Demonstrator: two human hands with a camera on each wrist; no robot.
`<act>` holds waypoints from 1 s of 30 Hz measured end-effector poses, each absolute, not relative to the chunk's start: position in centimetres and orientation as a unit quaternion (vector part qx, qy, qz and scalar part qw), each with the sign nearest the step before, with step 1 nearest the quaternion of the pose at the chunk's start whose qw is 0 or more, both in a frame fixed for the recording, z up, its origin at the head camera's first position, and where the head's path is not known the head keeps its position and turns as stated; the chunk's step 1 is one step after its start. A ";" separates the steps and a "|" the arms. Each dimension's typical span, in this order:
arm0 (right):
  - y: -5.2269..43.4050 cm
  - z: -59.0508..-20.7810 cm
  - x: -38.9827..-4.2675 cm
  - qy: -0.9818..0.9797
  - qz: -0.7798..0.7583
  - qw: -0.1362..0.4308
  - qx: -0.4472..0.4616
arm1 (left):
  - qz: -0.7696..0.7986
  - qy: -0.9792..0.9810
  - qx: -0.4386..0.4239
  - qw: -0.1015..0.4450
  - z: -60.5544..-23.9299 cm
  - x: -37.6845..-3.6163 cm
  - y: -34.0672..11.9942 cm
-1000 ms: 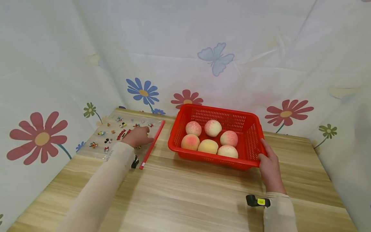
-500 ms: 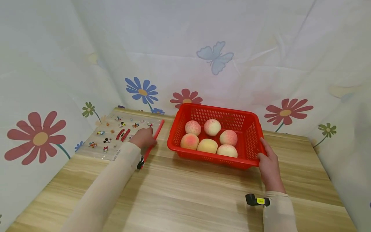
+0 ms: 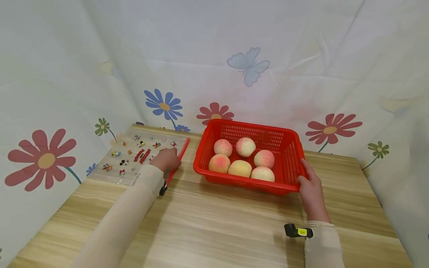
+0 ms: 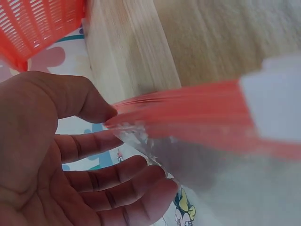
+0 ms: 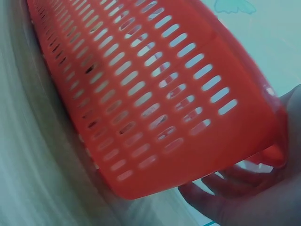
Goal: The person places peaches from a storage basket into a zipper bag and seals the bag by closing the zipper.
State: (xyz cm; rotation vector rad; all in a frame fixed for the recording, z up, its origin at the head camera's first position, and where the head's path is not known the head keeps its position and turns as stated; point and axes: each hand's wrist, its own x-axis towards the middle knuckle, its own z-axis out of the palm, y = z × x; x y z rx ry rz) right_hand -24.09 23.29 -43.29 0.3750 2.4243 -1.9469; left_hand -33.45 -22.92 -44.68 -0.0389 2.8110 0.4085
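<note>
A clear zip bag (image 3: 110,160) printed with small cartoon figures lies flat at the left. My left hand (image 3: 165,160) is at its red zip strip (image 4: 188,106); in the left wrist view, the thumb and index finger pinch the strip's edge while the other fingers curve below the clear plastic. My right hand (image 3: 312,195) grips the right rim of a red plastic basket (image 3: 241,183), thumb on top and fingers under the rim, as the right wrist view (image 5: 235,188) shows. Several peaches (image 3: 246,147) sit inside, mostly toward the left.
The wooden table (image 3: 214,230) meets a white fabric backdrop (image 3: 201,56) printed with flowers and a butterfly. Behind the basket, the backdrop stands close. Wood surface separates the bag from the basket.
My left hand has shifted slightly right from over the bag's printed face to its red strip and now pinches it. The right hand and basket have stayed in place.
</note>
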 end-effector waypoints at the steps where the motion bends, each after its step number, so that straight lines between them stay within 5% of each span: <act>1: 23.3 -43.2 -24.1 0.779 -0.615 0.005 0.121 | 0.143 0.978 -0.015 0.151 -44.7 -33.4 -22.9; 16: 23.4 -40.8 -24.3 0.870 -0.480 -0.054 0.103 | 0.161 0.970 -0.029 0.178 -44.5 -34.5 -23.1; 30: 21.6 -38.7 -25.2 0.908 -0.406 -0.058 0.079 | 0.142 0.979 0.040 0.143 -41.8 -33.4 -23.6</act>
